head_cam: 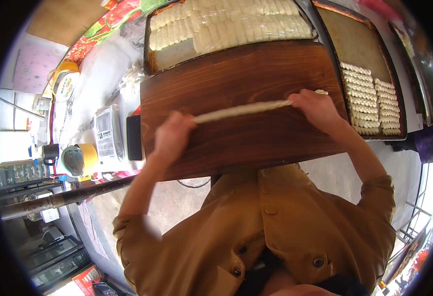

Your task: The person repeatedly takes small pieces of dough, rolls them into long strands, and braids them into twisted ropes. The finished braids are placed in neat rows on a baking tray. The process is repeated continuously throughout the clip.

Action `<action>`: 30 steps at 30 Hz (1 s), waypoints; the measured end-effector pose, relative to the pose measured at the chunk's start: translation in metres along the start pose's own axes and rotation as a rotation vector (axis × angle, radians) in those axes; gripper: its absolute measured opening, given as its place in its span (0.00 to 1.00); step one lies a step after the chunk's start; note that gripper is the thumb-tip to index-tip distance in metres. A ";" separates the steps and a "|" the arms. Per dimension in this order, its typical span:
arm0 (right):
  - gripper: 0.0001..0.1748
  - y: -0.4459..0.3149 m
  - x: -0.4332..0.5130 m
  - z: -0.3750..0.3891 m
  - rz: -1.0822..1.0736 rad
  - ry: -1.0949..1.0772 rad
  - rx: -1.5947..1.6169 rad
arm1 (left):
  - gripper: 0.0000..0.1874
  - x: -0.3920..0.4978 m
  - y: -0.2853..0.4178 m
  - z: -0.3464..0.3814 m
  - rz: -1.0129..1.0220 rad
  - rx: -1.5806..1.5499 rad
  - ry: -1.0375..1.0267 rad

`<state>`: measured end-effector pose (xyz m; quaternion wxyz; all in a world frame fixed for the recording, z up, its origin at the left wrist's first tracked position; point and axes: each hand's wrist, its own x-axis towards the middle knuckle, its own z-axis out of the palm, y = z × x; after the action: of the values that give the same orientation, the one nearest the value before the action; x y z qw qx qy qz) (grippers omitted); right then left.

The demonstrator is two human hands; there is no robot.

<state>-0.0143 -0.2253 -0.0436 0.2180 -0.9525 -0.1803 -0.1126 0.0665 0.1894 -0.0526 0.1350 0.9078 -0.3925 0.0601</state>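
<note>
A long twisted rope of dough (243, 111) stretches between my hands over a dark wooden board (238, 144). Its left end is pinched in my left hand (175, 133), its right end in my right hand (314, 109). Just beyond my right hand, a small piece of dough (321, 91) lies on the board. At the far side, a metal tray (172, 60) holds rows of pale dough strips (238, 27) partly under clear plastic film. Twisted dough pieces (362, 100) lie in two columns in another baking tray (353, 33) at the right.
Left of the board are a black smartphone (134, 137), a printed plastic packet (109, 133), a roll of tape (85, 160), a dark mug (50, 154) and a yellow-and-white container (66, 83). A metal pipe (64, 198) runs below the table's left edge.
</note>
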 end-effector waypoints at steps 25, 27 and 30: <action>0.06 0.057 -0.015 0.007 0.294 -0.002 0.322 | 0.26 -0.058 0.013 -0.006 -0.001 0.109 0.128; 0.07 0.041 -0.005 -0.010 0.396 -0.088 0.471 | 0.27 -0.029 -0.025 0.001 -0.189 0.160 0.313; 0.07 0.011 -0.020 -0.041 0.349 -0.116 0.169 | 0.25 -0.019 -0.049 0.013 -0.209 0.363 0.236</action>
<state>-0.0336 -0.2591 -0.0179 0.3027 -0.9525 -0.0333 -0.0025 0.0891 0.2306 -0.0792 0.0200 0.9396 -0.2606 0.2208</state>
